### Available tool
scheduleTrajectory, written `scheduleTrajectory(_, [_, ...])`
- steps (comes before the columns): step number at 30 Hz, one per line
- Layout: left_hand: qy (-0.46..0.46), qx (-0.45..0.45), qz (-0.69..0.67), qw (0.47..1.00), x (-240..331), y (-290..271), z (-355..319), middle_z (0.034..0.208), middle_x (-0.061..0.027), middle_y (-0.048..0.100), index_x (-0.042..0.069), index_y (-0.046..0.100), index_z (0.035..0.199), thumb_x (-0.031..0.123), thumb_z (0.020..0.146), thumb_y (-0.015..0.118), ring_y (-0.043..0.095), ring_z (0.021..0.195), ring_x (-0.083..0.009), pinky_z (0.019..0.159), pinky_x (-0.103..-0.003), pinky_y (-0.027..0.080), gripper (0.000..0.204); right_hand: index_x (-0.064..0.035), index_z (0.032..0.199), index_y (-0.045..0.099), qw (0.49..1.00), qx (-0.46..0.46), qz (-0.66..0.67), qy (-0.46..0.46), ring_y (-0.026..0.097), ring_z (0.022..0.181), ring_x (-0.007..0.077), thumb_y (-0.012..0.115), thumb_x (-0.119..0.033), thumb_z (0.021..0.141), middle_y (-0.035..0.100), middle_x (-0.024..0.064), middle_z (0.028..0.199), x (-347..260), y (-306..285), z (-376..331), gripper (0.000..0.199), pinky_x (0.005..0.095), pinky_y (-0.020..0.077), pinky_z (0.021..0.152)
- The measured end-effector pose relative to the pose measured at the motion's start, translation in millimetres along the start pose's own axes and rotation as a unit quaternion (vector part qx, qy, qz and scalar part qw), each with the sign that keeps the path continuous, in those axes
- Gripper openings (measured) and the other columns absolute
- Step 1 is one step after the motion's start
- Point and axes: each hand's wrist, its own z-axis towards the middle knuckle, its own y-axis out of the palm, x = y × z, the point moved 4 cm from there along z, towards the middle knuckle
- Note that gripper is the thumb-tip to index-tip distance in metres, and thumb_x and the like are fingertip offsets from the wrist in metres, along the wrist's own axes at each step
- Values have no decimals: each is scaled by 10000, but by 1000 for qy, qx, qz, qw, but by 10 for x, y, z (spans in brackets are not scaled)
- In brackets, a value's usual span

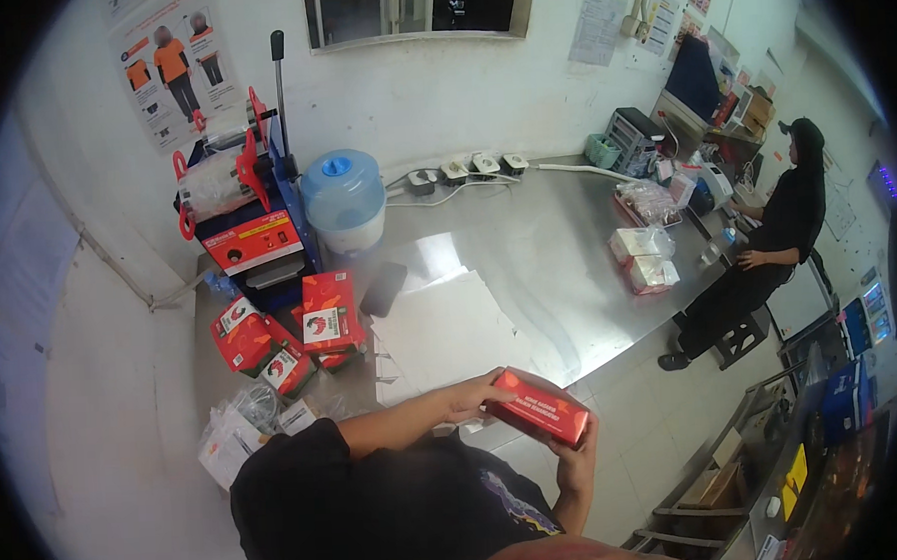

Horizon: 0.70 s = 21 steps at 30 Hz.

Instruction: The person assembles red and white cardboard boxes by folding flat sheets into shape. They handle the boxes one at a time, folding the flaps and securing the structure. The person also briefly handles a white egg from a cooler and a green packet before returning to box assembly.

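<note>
the left hand and right hand both grip one red carton just below the middle of the frame, left fingers curled over its upper-left end, right fingers wrapped under its lower-right end. its long axis slants from upper left down to lower right between them, neither hand nearer. it seems to hover off the steel counter's near edge. folded red cartons lie well apart, left of centre.
</note>
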Motion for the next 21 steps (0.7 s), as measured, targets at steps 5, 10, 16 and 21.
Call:
scheduleTrajectory(5, [9,5,0,1000,29,-17,-210,1309,-11,499,186,388,1391,342,900,673,441,1211,-158,941,-391,376,589,-71,1480,271,997,-15,13,71,466,1276,260,631,-161,852,470,121,1390,258,88,-275,730,412,362,1080])
scheduleTrajectory(10, [-24,-28,24,999,-7,-67,-405,1238,-58,544,120,483,1293,395,861,701,468,1190,-199,1037,-445,337,556,-74,1464,309,994,-21,-16,110,508,1229,243,652,-209,860,498,113,1363,189,164,-480,707,407,402,1035])
scheduleTrajectory(16, [71,-33,105,991,-346,-73,-615,1130,-85,569,86,519,1237,356,909,679,531,1074,-166,941,-288,409,454,-34,1398,404,993,36,-58,100,536,1184,221,651,-172,848,548,108,1296,156,437,-762,619,378,408,1029])
scheduleTrajectory(21, [26,-66,78,994,-573,-194,-1153,1181,-44,575,87,507,1305,406,955,606,526,1124,-138,978,-318,423,484,11,1323,493,990,61,-60,114,547,1173,203,658,-198,869,589,103,1245,222,713,-1110,527,356,404,1035])
